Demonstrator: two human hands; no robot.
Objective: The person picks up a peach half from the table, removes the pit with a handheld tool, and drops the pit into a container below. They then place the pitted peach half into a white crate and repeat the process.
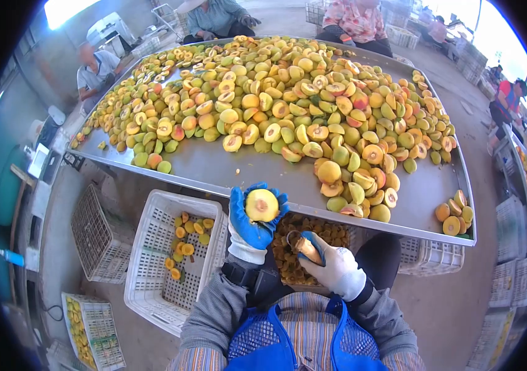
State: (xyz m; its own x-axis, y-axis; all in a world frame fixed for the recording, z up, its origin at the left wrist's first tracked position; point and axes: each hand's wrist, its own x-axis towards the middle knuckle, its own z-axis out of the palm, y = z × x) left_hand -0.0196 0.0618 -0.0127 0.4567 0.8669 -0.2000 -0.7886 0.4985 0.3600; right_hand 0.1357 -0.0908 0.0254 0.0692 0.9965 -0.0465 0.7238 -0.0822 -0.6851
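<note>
My left hand [246,230], in a blue-coated glove, holds a peach half [261,205] with its cut yellow face turned up toward me. A brownish pit area shows in the middle of that face. In my right hand [339,272], gloved in white and blue, is a pitting tool [308,250] with a wooden handle and a curved metal loop at its end. The loop is apart from the peach half, lower and to its right. Both hands are in front of the near edge of a metal table [207,162] heaped with halved peaches [269,102].
A white crate [146,272] with some peach halves stands at my left. Below my hands, a container holds brown pits or scraps [313,244]. More crates [96,238] stand on the floor. Several people sit around the table's far side; others are at the far right.
</note>
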